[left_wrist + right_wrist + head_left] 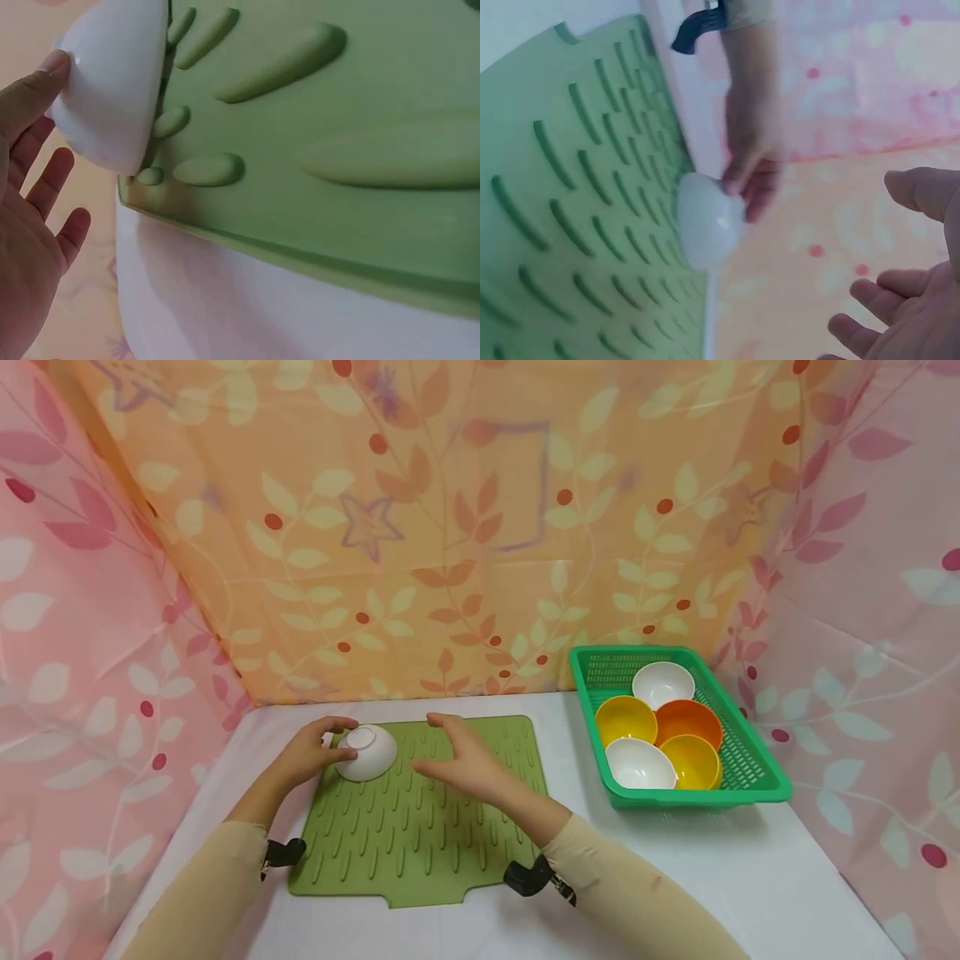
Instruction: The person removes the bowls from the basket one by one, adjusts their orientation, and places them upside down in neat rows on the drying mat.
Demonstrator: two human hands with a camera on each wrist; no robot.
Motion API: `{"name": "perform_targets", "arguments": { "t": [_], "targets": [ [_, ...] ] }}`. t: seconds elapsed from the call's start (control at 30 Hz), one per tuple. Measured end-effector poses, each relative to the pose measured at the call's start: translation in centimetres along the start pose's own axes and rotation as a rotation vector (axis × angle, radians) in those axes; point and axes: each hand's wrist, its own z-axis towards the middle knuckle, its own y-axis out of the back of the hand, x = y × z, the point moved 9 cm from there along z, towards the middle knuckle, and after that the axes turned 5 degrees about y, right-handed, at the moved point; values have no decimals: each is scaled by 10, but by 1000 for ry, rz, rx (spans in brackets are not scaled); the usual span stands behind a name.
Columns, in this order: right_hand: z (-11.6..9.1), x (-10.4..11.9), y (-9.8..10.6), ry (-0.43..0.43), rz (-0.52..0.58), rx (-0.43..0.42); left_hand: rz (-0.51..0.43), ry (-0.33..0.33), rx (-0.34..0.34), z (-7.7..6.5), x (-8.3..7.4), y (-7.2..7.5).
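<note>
A white bowl (375, 756) sits upside down, foot up, on the far left corner of a green ridged drying mat (420, 881). My left hand (309, 753) holds it from the left, the thumb across its near side and a finger reaching over the far side. In the left wrist view the thumb (45, 82) presses the white bowl (116, 90) close to its foot, while the other fingers stay loose beside it. My right hand (468, 764) hovers above the middle of the mat, thumb and fingers spread, holding nothing.
To the right of the mat stands a green plastic basket (750, 795) with several bowls inside: white bowls (641, 767), yellow bowls (624, 718) and an orange bowl (693, 722). A white cloth (525, 931) covers the table. Patterned curtains (480, 527) close off the back and both sides.
</note>
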Motion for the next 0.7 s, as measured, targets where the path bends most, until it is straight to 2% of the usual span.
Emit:
{"name": "perform_targets", "arguments": {
  "t": [0.13, 0.3, 0.4, 0.57, 0.7],
  "targets": [
    [-22, 4, 31, 10, 3, 9, 41, -24, 28, 2, -5, 0],
    [-48, -6, 73, 43, -143, -13, 151, -65, 57, 2, -14, 1],
    [-65, -11, 99, 62, -196, -3, 176, -84, 76, 3, -16, -2],
    [-88, -18, 156, 74, -237, -26, 223, -70, 88, 7, -20, -4],
    [-98, -36, 201, 52, -294, -45, 250, -54, 86, 10, -20, -4]
  ]
}}
